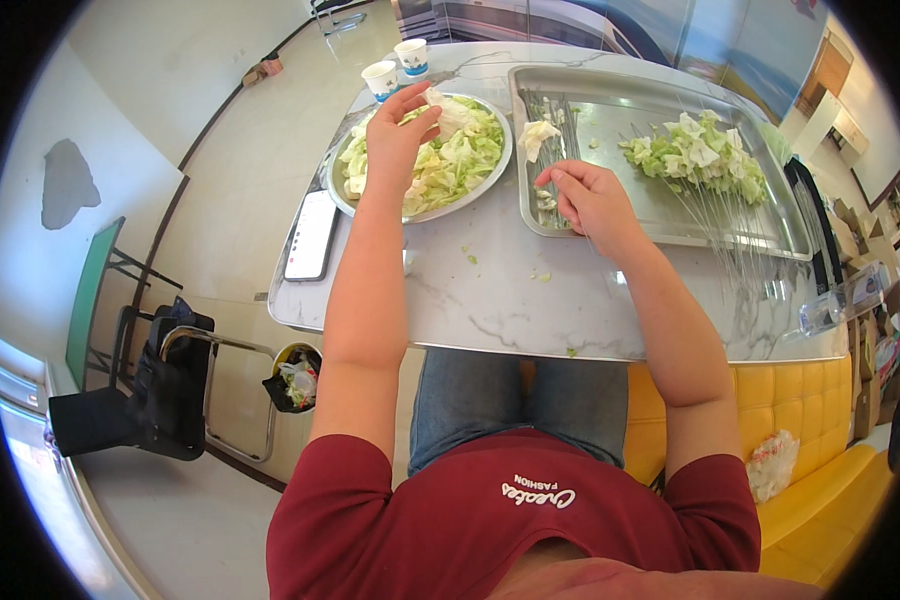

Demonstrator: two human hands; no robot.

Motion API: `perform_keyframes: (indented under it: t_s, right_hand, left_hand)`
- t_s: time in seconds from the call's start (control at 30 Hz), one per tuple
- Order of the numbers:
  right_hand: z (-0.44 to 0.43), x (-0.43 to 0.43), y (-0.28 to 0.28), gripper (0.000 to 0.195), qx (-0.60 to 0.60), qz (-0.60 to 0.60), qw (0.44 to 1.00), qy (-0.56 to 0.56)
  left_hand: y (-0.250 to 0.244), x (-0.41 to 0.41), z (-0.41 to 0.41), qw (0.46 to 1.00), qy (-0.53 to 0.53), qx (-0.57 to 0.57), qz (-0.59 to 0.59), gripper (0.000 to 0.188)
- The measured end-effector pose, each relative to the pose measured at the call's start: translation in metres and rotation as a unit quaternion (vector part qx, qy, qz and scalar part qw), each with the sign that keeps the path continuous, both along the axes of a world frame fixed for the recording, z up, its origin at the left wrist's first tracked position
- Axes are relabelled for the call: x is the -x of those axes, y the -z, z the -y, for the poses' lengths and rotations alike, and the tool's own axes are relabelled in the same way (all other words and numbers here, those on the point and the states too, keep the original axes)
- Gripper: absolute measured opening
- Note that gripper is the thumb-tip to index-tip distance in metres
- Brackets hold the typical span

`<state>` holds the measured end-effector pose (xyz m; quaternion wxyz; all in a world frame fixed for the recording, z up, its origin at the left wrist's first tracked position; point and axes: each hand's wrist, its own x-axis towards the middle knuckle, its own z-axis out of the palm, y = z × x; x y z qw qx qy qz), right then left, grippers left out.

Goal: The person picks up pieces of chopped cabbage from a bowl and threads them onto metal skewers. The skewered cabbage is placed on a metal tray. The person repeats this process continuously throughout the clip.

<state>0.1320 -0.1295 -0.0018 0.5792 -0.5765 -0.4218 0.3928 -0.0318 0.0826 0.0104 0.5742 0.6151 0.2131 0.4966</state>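
My left hand [403, 127] holds a pale lettuce piece [448, 112] between thumb and fingers, above the left part of a round metal bowl [461, 206] full of torn lettuce [465, 154]. In my right hand [589, 196] is a thin metal skewer, its lower end showing below the hand; a pale lettuce piece [538, 139] sits just above the fingers, apparently on its tip. That hand is over the left end of a rectangular steel tray [615, 225], where a bundle of bare skewers [562, 124] lies. Skewers threaded with lettuce [697, 154] lie at the tray's right.
Two paper cups [380, 79] stand behind the bowl, and a phone [311, 236] lies left of it on the marble-patterned table [480, 307]. A clear plastic bottle [844, 300] lies at the right edge. Below, left, are a bin [297, 379] and a chair [176, 375].
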Motion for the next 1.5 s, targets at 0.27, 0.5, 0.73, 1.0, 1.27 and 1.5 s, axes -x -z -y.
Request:
perform_keyframes:
  t_s: [0.27, 0.5, 0.73, 1.0, 1.27, 1.5]
  right_hand:
    - [0.005, 0.001, -0.003, 0.019, 0.009, 0.113, 0.992, -0.061]
    - [0.005, 0.003, 0.002, 0.019, 0.005, 0.135, 0.988, -0.078]
    - [0.006, 0.004, 0.001, 0.018, 0.009, 0.147, 0.986, -0.075]
    - [0.004, 0.002, 0.003, 0.017, 0.006, 0.169, 0.983, -0.065]
    - [0.002, 0.001, 0.007, 0.017, -0.012, 0.17, 0.984, -0.05]
    - [0.002, 0.002, 0.008, 0.017, -0.005, 0.173, 0.984, -0.04]
  left_hand:
    - [-0.009, 0.004, 0.003, 0.982, 0.069, 0.092, 0.148, 0.056]
    - [-0.012, 0.003, 0.01, 0.978, 0.073, 0.104, 0.165, 0.052]
    - [-0.012, 0.001, 0.013, 0.979, 0.076, 0.103, 0.16, 0.05]
    - [-0.013, -0.003, 0.022, 0.986, 0.07, 0.078, 0.131, 0.05]
    - [-0.012, -0.005, 0.024, 0.986, 0.069, 0.08, 0.131, 0.052]
    - [-0.011, -0.006, 0.024, 0.985, 0.083, 0.096, 0.118, 0.054]
